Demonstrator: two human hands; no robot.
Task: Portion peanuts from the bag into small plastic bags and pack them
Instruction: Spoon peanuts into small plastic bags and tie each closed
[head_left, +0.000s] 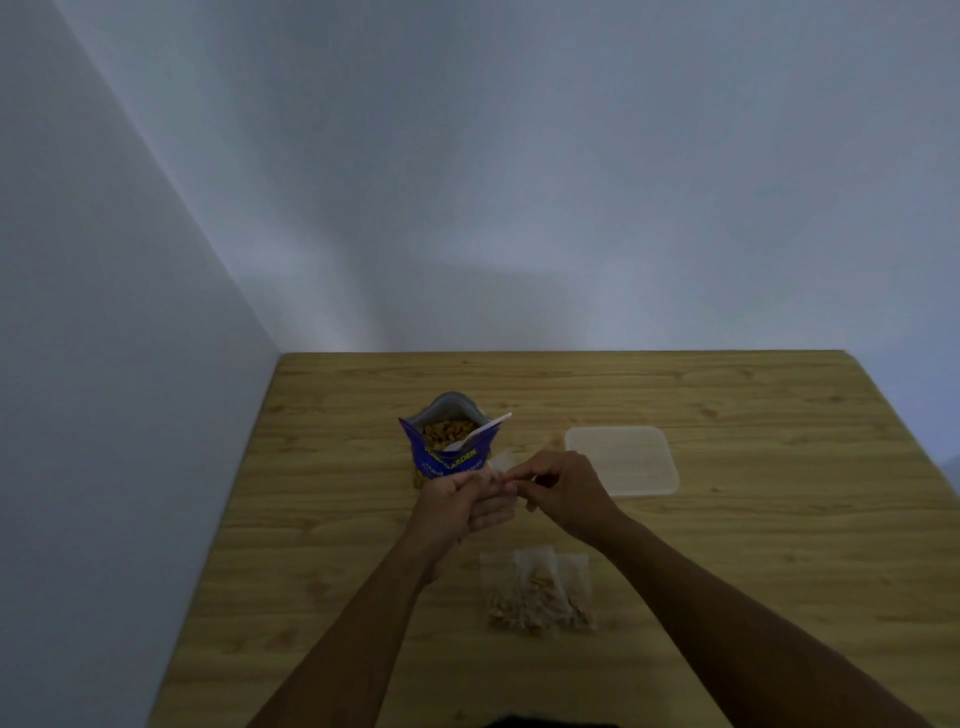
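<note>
while both hands meet above the middle of the table, the left hand (460, 501) has its fingers curled around the lower part of a small clear bag (501, 461). the right hand (563, 488) pinches the same bag near its top edge between thumb and fingertips. the two hands touch at the fingers, and the little bag sticks up just above them. whether it has peanuts in it cannot be told, since the hands cover most of it.

just behind the hands stands the blue peanut bag (447, 454), upright with its mouth open and peanuts (441, 432) showing inside. a white spoon (485, 428) rests in the opening, its handle leaning out over the rim toward the right. to the right of the peanut bag, apart from it, a clear plastic lid (623, 460), or perhaps a shallow box, lies flat on the wood.

nearer the person, below the hands, a small pile of filled bags (540, 592) lies flat, overlapping one another, with peanuts gathered at their near ends. everything sits on a wooden table (779, 519) that stands in a corner between two pale walls (467, 182).
</note>
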